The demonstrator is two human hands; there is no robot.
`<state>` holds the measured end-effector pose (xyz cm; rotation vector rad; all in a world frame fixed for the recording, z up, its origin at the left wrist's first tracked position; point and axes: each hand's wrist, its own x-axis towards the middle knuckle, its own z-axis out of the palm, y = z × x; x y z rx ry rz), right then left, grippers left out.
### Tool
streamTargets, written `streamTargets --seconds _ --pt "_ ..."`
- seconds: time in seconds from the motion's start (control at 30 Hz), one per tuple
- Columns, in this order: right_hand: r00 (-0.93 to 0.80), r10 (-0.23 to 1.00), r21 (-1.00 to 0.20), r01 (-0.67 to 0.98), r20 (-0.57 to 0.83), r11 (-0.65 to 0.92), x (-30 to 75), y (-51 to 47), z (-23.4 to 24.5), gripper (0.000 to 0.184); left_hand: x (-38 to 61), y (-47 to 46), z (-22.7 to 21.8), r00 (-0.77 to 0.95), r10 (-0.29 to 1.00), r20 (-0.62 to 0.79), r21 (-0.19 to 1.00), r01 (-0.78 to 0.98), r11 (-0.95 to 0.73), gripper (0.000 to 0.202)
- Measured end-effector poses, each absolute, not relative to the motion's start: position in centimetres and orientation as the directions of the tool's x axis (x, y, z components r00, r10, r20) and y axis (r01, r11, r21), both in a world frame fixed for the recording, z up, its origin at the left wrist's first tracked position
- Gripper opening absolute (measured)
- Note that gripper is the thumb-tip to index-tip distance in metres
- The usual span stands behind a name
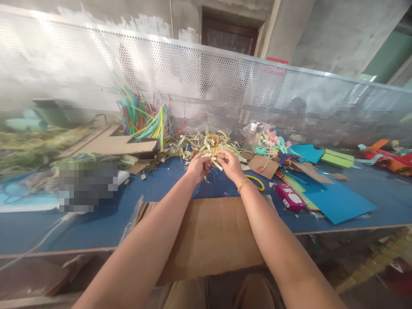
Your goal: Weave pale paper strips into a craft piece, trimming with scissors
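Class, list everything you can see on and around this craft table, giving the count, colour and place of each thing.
pale strips: a few, cream, pinched between both hands
orange loop: one, orange, rising just behind the hands
straws: one bundle, mixed colours, back left
cardboard sheet: one, brown, near edge, under the forearms
jar: one, clear with metal lid, back right of the hands
yellow ring: one, yellow, beside the right wrist
pink case: one, pink, right of the cardboard sheet
blue paper: one sheet, blue, right side
screen: one, silver, perforated, behind the table
table: one, blue top
bracelet: one, gold, right wrist
left hand: one, pinching the strips
right hand: one, pinching the strips
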<state>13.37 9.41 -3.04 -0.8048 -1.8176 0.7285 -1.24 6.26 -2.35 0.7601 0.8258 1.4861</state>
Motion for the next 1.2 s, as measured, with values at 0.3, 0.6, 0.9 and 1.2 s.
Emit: streamTargets --seconds 0.3,0.6,0.9,1.2 --pt "-0.321 0.673 -0.645 0.205 0.666 0.736 12.9 8.4 -2.1 0.015 -1.2 6.4 -2.6 -0.144 0.989 0.025 0.848 -0.522 -0.097 0.025" --pt "-0.287 0.690 -0.681 0.147 0.664 0.717 12.2 8.3 -2.4 0.026 -0.9 6.9 -3.5 -0.140 0.983 0.119 0.884 -0.435 -0.169 0.027" --pt "-0.226 0.794 -0.794 0.114 0.564 0.597 11.1 7.2 -2.4 0.019 -0.9 7.0 -3.8 -0.167 0.970 0.174 0.884 -0.408 -0.229 0.026" --pt "-0.113 0.782 -0.724 0.315 0.613 0.613 10.8 7.3 -2.7 0.017 -0.6 7.2 -3.7 -0.160 0.974 0.159 0.863 -0.456 -0.216 0.027"
